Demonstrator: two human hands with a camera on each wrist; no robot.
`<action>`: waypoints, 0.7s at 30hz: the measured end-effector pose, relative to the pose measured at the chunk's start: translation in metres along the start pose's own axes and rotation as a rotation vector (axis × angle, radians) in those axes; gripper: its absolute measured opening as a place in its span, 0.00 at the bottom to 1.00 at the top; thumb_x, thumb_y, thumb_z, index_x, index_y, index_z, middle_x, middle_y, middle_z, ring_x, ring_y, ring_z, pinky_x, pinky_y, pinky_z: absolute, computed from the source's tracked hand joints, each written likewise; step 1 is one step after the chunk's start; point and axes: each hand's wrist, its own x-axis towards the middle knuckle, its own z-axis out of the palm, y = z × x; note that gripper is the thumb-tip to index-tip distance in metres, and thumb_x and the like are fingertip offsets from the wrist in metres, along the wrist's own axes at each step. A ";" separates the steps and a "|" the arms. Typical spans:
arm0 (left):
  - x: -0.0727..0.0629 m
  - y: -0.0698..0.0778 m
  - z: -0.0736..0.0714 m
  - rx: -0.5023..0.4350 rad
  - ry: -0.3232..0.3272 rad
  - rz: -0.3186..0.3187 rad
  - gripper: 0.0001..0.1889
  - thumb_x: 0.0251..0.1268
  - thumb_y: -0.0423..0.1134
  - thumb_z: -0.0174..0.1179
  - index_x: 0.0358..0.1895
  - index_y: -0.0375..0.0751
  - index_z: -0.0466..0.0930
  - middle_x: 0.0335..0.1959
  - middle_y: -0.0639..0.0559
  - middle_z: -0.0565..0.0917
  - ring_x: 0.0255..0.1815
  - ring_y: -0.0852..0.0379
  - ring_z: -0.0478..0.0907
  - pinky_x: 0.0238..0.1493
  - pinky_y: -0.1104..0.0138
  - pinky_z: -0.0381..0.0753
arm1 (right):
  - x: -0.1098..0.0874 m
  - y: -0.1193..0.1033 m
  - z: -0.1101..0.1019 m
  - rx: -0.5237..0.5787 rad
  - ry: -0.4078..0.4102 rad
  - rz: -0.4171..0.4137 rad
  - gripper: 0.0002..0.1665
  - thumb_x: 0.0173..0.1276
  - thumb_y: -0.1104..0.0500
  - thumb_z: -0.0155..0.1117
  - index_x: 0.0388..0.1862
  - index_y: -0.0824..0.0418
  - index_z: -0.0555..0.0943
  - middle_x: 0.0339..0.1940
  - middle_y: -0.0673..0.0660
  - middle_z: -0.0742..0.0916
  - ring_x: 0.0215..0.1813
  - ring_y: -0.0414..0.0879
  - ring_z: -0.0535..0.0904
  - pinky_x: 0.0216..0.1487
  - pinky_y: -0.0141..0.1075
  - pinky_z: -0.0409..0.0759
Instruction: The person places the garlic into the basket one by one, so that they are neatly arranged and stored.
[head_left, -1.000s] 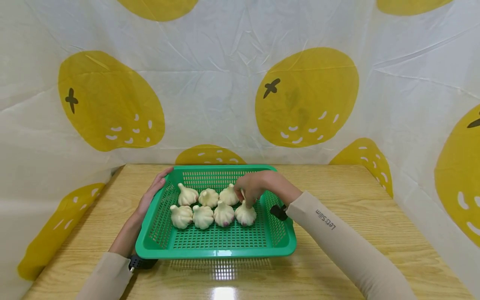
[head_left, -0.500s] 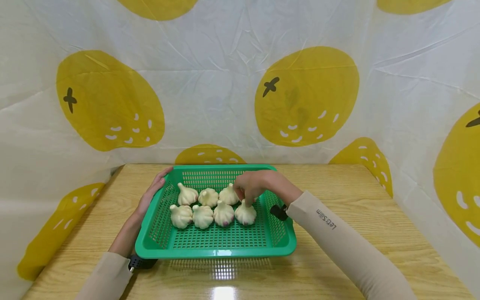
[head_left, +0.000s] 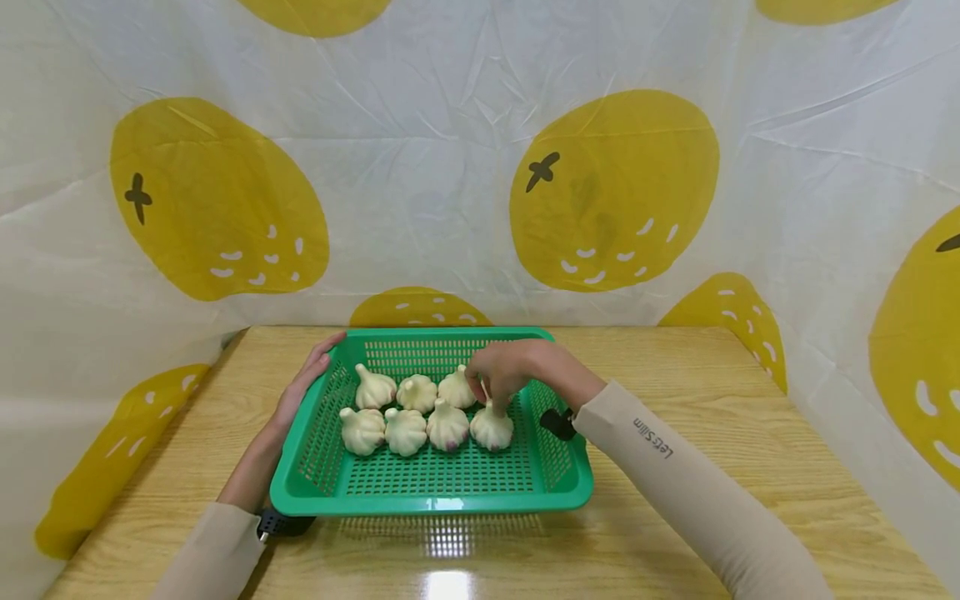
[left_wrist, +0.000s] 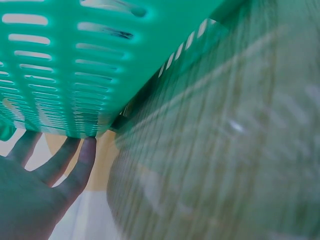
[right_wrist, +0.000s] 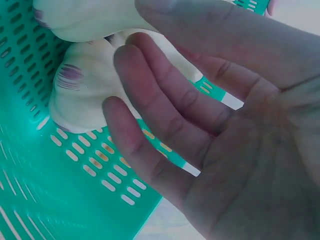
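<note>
A green perforated plastic basket (head_left: pixel 442 505) holds several whitish garlic bulbs standing in two rows. With its thumb and index finger, my right hand (head_left: pixel 504 371) pinches the neck of the front-right garlic bulb (head_left: pixel 492 431), which sits on the basket floor. The right wrist view shows that bulb (right_wrist: pixel 90 20) at the top, and the other fingers (right_wrist: pixel 135 132) loosely bent beside a second garlic bulb (right_wrist: pixel 85 85). My left hand (head_left: pixel 300 389) lies along the basket's left side. Its fairly straight fingers (left_wrist: pixel 82 162) touch the outer wall in the left wrist view.
The basket stands on a wooden table (head_left: pixel 675 367). A pale sheet (head_left: pixel 420 192) printed with yellow fruit hangs behind the table and along its sides. Within the basket, bare floor (head_left: pixel 442 479) shows in front of the front row.
The view has tilted down very slightly. Both hands, the basket and the garlic bulbs keep nearly the same places, with the right hand still at the front-right bulb.
</note>
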 end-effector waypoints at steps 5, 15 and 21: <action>0.000 0.001 0.000 0.003 -0.004 0.003 0.28 0.89 0.45 0.26 0.84 0.41 0.41 0.74 0.56 0.59 0.71 0.64 0.66 0.67 0.74 0.72 | -0.002 0.000 0.000 -0.004 -0.016 0.012 0.16 0.60 0.65 0.77 0.45 0.55 0.85 0.42 0.48 0.86 0.42 0.44 0.80 0.42 0.37 0.78; 0.000 0.001 0.000 -0.001 -0.002 0.001 0.28 0.89 0.45 0.26 0.84 0.41 0.42 0.74 0.57 0.59 0.71 0.65 0.66 0.67 0.74 0.72 | -0.006 0.003 -0.002 0.033 -0.010 0.010 0.22 0.59 0.56 0.82 0.51 0.56 0.85 0.43 0.48 0.88 0.44 0.43 0.82 0.47 0.39 0.82; 0.000 0.001 0.000 -0.005 0.001 -0.001 0.28 0.89 0.45 0.26 0.84 0.41 0.42 0.73 0.58 0.60 0.71 0.66 0.66 0.67 0.74 0.72 | -0.013 0.007 -0.005 0.062 -0.003 -0.024 0.20 0.61 0.57 0.80 0.51 0.56 0.84 0.44 0.49 0.88 0.44 0.43 0.82 0.46 0.38 0.82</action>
